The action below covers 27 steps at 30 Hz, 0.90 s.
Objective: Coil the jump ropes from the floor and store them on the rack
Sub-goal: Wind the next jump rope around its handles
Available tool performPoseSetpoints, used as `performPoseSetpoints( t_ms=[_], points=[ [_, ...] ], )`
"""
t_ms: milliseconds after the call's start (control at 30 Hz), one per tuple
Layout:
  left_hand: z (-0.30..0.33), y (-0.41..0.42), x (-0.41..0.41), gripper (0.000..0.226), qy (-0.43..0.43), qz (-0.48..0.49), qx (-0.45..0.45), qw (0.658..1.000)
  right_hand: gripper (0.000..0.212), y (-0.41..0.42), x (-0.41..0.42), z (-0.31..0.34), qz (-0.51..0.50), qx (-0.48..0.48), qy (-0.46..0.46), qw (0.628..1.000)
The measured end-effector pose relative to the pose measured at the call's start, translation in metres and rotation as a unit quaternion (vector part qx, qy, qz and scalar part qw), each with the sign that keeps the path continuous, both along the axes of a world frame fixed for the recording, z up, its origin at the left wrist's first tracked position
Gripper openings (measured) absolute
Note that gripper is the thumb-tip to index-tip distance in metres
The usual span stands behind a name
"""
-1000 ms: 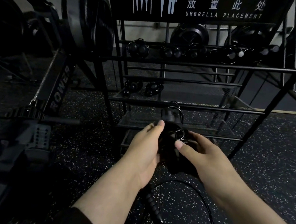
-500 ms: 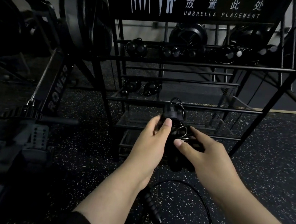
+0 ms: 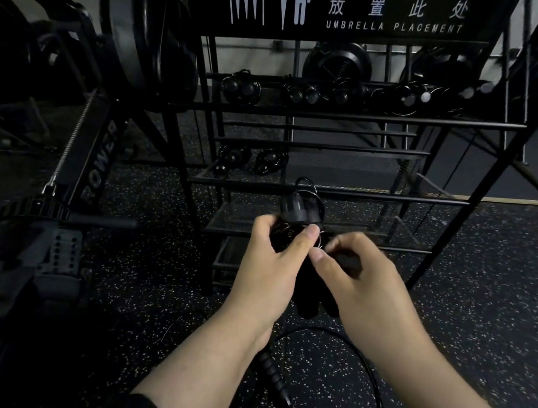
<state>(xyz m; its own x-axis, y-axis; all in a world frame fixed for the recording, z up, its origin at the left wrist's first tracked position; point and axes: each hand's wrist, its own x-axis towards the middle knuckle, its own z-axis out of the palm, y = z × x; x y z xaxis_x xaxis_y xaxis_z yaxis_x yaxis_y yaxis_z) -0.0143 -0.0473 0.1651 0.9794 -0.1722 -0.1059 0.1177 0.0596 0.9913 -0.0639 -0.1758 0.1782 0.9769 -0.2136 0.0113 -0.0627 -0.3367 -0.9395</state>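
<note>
A coiled black jump rope [image 3: 300, 207] is held in front of the black metal rack [image 3: 329, 190], at the level of its lower shelves. My left hand [image 3: 274, 264] grips the bundle from the left, thumb across its front. My right hand [image 3: 362, 280] closes on the bundle's right side, fingertips at the cord loops. Handle ends stick up above my fingers; the rest of the bundle is hidden by my hands. Another black jump rope [image 3: 279, 381] lies loose on the floor under my wrists, its ribbed handle and cord loop showing.
Several coiled ropes [image 3: 306, 93] sit on the rack's upper shelf and two [image 3: 252, 159] on the middle shelf. A rowing machine [image 3: 76, 163] stands at the left with its foot plates near the floor. Speckled rubber floor [image 3: 498, 311] lies to the right.
Both hands lifted the bundle slightly toward the rack. My right hand curled its fingers in from flat and now pinches the cord loops beside my left thumb.
</note>
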Motion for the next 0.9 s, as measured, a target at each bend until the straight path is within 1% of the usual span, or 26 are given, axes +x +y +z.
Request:
performPoseSetpoints(
  t_ms=[100, 200, 300, 367, 433, 567, 633, 767, 833, 900],
  points=[
    [0.001, -0.002, -0.003, 0.030, 0.001, -0.010, -0.008, 1.000, 0.014, 0.003, -0.001, 0.003, -0.016, 0.026, 0.013, 0.999],
    [0.001, -0.005, -0.006, 0.030, -0.007, -0.009, -0.005, 1.000, 0.012, 0.004, -0.001, 0.005, -0.055, 0.010, 0.003, 0.998],
    [-0.002, -0.010, -0.010, 0.032, -0.022, 0.006, 0.007, 1.000, 0.003, 0.004, -0.002, 0.006, -0.054, -0.003, 0.020, 0.998],
    [-0.003, -0.011, -0.011, 0.031, -0.025, 0.014, 0.015, 0.999, 0.006, 0.004, -0.002, 0.005, -0.050, -0.003, 0.028, 0.998],
    [-0.002, -0.010, -0.010, 0.032, -0.023, 0.007, 0.021, 0.999, 0.011, 0.005, -0.002, 0.004, -0.050, 0.016, 0.038, 0.998],
    [-0.002, -0.014, -0.013, 0.042, -0.003, -0.023, 0.028, 0.999, 0.025, 0.007, 0.000, 0.003, -0.060, 0.097, 0.091, 0.989],
    [-0.005, -0.017, -0.015, 0.044, 0.005, -0.019, 0.021, 1.000, 0.029, 0.008, 0.001, 0.001, -0.053, 0.130, 0.101, 0.985],
    [-0.007, -0.015, -0.009, 0.042, 0.000, 0.048, -0.004, 0.999, 0.026, 0.014, -0.002, 0.001, -0.009, 0.135, 0.092, 0.986],
    [-0.005, -0.013, -0.006, 0.042, 0.011, 0.067, -0.010, 0.998, 0.024, 0.016, -0.004, 0.003, -0.007, 0.127, 0.097, 0.987],
    [-0.003, -0.011, -0.004, 0.037, 0.016, 0.083, -0.016, 0.996, 0.023, 0.015, -0.005, 0.003, 0.002, 0.133, 0.078, 0.988]
  ],
)
